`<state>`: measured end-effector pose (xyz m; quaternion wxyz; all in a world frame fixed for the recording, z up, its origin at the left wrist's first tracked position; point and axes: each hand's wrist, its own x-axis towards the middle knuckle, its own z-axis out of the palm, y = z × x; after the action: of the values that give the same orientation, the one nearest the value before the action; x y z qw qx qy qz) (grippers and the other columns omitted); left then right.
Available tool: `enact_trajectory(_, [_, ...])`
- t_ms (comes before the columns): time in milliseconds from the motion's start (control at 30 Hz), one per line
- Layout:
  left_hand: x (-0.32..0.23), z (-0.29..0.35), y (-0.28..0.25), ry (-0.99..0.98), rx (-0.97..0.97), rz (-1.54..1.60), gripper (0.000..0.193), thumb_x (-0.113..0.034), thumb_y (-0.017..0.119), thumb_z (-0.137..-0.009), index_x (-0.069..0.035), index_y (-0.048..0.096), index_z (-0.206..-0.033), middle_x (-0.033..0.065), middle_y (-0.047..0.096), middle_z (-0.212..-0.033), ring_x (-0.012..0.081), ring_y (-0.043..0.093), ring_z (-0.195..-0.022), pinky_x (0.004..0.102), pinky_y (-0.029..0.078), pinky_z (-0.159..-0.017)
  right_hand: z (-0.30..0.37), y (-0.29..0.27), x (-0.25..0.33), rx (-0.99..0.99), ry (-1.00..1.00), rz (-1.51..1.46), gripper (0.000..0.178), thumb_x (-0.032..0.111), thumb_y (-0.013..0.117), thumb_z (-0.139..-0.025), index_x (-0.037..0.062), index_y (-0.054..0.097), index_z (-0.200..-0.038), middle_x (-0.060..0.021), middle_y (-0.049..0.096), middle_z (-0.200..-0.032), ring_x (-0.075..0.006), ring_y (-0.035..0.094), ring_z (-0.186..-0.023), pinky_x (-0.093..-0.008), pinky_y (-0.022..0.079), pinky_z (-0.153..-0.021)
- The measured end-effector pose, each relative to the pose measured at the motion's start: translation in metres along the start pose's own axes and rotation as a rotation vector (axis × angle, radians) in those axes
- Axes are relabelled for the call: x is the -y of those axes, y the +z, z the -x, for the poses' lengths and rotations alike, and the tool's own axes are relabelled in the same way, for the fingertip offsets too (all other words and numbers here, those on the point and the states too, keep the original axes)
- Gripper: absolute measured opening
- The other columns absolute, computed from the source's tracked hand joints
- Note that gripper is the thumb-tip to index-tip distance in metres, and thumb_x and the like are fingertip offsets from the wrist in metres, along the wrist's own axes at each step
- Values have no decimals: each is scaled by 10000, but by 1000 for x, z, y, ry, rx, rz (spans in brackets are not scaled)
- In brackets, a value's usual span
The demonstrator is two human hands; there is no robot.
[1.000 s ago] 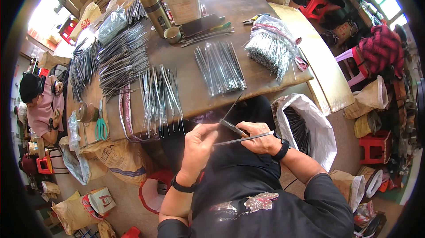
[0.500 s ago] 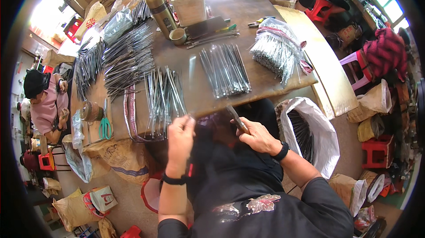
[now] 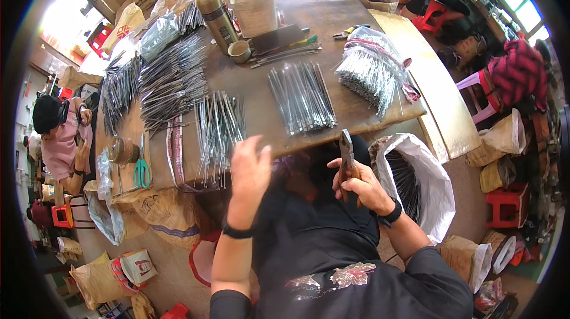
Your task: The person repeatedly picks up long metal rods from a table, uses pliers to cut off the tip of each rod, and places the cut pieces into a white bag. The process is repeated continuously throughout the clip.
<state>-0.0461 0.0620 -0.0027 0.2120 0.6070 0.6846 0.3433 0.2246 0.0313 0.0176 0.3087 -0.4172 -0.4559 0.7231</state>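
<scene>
landmark for all positions: the middle bundle point(image 3: 303, 98) of thin metal strips, lying side by side near the front edge of the brown surface point(image 3: 323, 4). the left hand point(image 3: 250, 167) is to the left of the middle bundle and nearer the person, by the ends of a looser pile point(image 3: 218, 132) of strips; it is blurred, its fingers look apart, and contact with the pile cannot be determined. the right hand point(image 3: 359, 187) is to the right of the middle bundle and nearer the person, its fingers clamped on the handles of a pair of pliers point(image 3: 347, 155). the pliers stand head up, apart from the middle bundle, just past the front edge. to the right of the middle bundle lies a bagged bundle point(image 3: 368, 72) of strips; well to its left, a large heap point(image 3: 172, 75) of darker strips. beyond the middle bundle stand a flask point(image 3: 217, 22), a small cup point(image 3: 239, 51) and a translucent bin point(image 3: 254, 10). a white sack point(image 3: 436, 191) holding dark strips is on its near right side. teal-handled scissors point(image 3: 141, 173) lie on its near left. a co-worker point(image 3: 62, 147) is far left of it.
</scene>
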Motion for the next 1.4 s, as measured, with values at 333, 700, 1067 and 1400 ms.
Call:
enact_trajectory(333, [-1, -60, 78, -383, 215, 500, 187, -26, 677, -794, 58, 569, -922, 123, 639, -718, 162, 620, -514, 269, 501, -429, 9, 2, 12, -1, -36, -116, 433, 49, 482, -755, -31, 504, -1179, -116, 616, -836, -186, 630, -714, -293, 497, -617])
enact_trajectory(700, [19, -14, -33, -691, 348, 1369, 248, 50, 656, -815, -21, 576, -1039, 106, 655, -892, 209, 673, -785, 218, 569, -621, 0, -138, 3, -508, -339, -674, 302, 121, 423, -849, 7, 500, -1117, -121, 602, -829, -205, 583, -729, -321, 508, -668])
enact_trajectory(1067, [-7, 5, -25, -552, 437, 1449, 265, 78, 668, -796, -47, 618, -1024, 84, 674, -883, 210, 683, -754, 235, 567, -615, -94, -222, 27, -1085, -193, 831, 164, 156, 681, -690, 38, 637, -795, -23, 602, -639, -112, 559, -558, -281, 456, -526])
enact_trajectory(1400, [5, 23, -37, -614, 414, 1306, 311, 24, 699, -793, -39, 565, -1066, 92, 676, -883, 223, 695, -753, 248, 578, -625, -46, -179, 26, -706, -75, -327, 92, 74, 658, -796, 3, 606, -825, -56, 588, -662, -165, 590, -589, -305, 501, -548])
